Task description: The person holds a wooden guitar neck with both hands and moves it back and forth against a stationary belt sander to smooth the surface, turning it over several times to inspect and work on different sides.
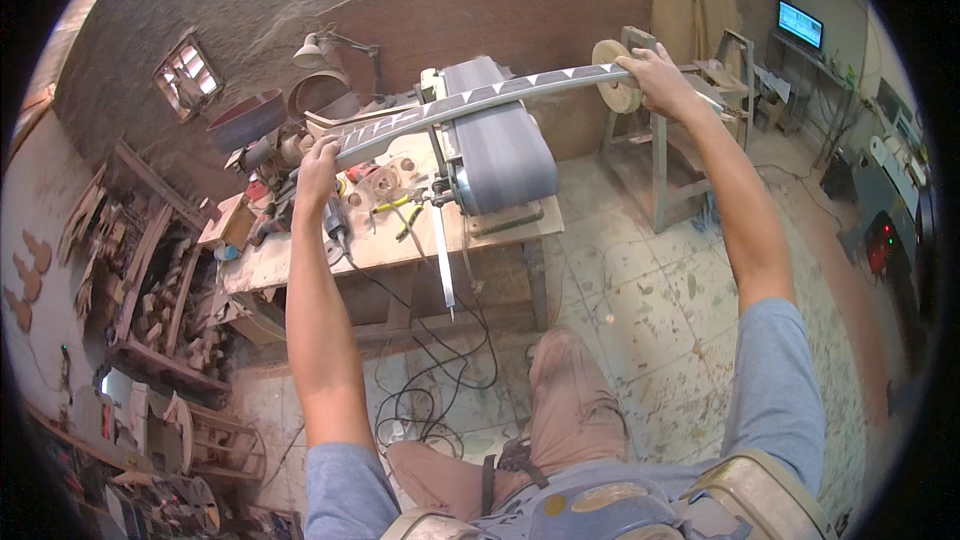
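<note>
I hold a long guitar neck point(480, 97) by its two ends, crosswise over a belt sander point(503, 155). Its face carries dark sections with pale, pointed inlays. My left hand point(318, 168) grips the wider end, above the workbench. At the narrower end, in front of a round wooden disc point(615, 77), my right hand point(660, 82) is closed around the neck. The wide grey belt runs beneath its middle; whether the two touch I cannot tell.
Pliers point(408, 220), a corded power tool point(336, 225) and other tools crowd the wooden workbench point(390, 252). Black cables point(440, 385) lie coiled on the tiled floor near my legs. Wood scraps fill a rack point(150, 290) at left; a wooden stand point(655, 165) is at right.
</note>
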A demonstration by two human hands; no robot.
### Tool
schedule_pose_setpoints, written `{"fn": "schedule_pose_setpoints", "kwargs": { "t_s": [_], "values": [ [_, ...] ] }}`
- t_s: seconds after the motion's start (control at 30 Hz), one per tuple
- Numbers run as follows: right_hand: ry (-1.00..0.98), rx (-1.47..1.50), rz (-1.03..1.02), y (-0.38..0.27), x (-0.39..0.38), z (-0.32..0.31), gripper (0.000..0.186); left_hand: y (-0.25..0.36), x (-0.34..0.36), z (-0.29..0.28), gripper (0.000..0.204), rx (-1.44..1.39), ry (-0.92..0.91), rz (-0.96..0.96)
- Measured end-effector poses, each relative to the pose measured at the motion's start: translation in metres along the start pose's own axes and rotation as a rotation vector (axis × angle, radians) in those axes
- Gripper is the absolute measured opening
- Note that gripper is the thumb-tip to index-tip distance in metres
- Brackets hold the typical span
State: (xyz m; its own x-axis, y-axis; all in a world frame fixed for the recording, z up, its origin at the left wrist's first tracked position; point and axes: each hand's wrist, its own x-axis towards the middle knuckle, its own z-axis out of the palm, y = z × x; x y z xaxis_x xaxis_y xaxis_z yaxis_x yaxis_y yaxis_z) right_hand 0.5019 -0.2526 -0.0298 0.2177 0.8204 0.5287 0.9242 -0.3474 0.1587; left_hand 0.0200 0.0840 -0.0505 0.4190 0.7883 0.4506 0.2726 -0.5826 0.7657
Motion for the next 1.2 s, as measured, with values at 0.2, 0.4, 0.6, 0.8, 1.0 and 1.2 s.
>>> {"fn": "schedule_pose_setpoints", "kwargs": {
  "t_s": [0.2, 0.4, 0.6, 0.8, 1.0, 1.2],
  "values": [
    [-0.067, -0.065, -0.062, -0.041, 0.023, 0.001, 0.063, -0.009, -0.013, -0.042, 0.04, -0.042, 0.021, -0.05],
    [0.006, -0.037, -0.09, -0.066, 0.034, 0.011, 0.044, -0.016, -0.028, -0.072, 0.038, 0.026, 0.034, -0.081],
    [0.02, -0.07, -0.122, -0.085, 0.039, 0.015, 0.038, -0.016, -0.04, -0.088, 0.039, 0.088, 0.073, -0.192],
    [0.013, -0.037, -0.138, -0.103, 0.045, 0.012, 0.034, -0.03, -0.041, -0.107, 0.038, -0.002, 0.06, -0.243],
    [-0.047, -0.047, -0.129, -0.118, 0.042, 0.005, 0.036, -0.038, -0.042, -0.117, 0.038, -0.238, 0.038, -0.331],
    [-0.194, 0.133, -0.017, -0.148, 0.037, -0.018, 0.033, -0.045, -0.043, -0.131, 0.042, -0.303, 0.079, -0.299]
  ]
}}
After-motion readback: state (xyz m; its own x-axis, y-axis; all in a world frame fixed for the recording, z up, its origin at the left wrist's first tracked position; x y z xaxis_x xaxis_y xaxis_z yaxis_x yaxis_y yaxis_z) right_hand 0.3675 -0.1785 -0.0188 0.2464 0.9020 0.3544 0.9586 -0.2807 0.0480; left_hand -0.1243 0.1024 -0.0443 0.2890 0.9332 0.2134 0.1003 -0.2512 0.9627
